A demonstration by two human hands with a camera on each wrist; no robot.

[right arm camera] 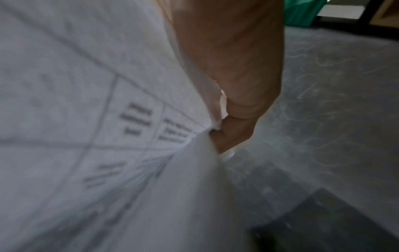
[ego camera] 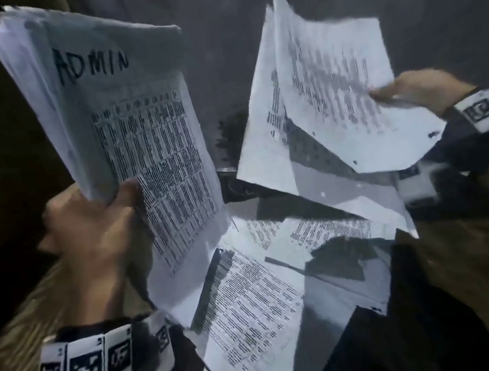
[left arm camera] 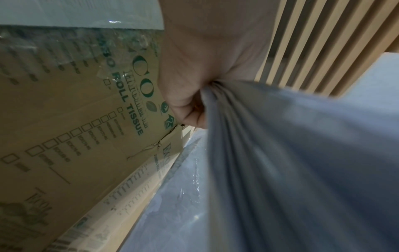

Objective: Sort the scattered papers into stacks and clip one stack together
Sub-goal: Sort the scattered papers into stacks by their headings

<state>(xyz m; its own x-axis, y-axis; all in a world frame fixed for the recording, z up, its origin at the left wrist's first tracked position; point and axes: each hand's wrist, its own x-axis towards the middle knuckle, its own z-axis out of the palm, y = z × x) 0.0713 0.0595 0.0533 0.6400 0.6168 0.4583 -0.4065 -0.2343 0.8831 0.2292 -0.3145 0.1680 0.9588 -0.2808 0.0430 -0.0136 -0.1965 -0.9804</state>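
Observation:
My left hand [ego camera: 96, 224] grips a thick stack of printed papers [ego camera: 129, 133] upright at the left of the head view; "ADMIN" is handwritten across its top sheet. In the left wrist view that hand [left arm camera: 194, 95] clutches the same stack [left arm camera: 291, 162] by its lower edge. My right hand [ego camera: 413, 91] pinches a few loose printed sheets [ego camera: 333, 87] in the air at the right; the right wrist view shows the hand [right arm camera: 235, 119] closed on those sheets [right arm camera: 97, 127]. Several more printed pages [ego camera: 269, 279] lie scattered and overlapping on my lap below both hands.
A cardboard box [left arm camera: 75, 119] printed "ROLL TISSUE" stands at my left, wrapped in clear film. Wooden slats [left arm camera: 323, 42] rise behind it. A pale scratched surface [right arm camera: 334, 93] lies under my right hand, with a dark object [ego camera: 237, 186] past the papers.

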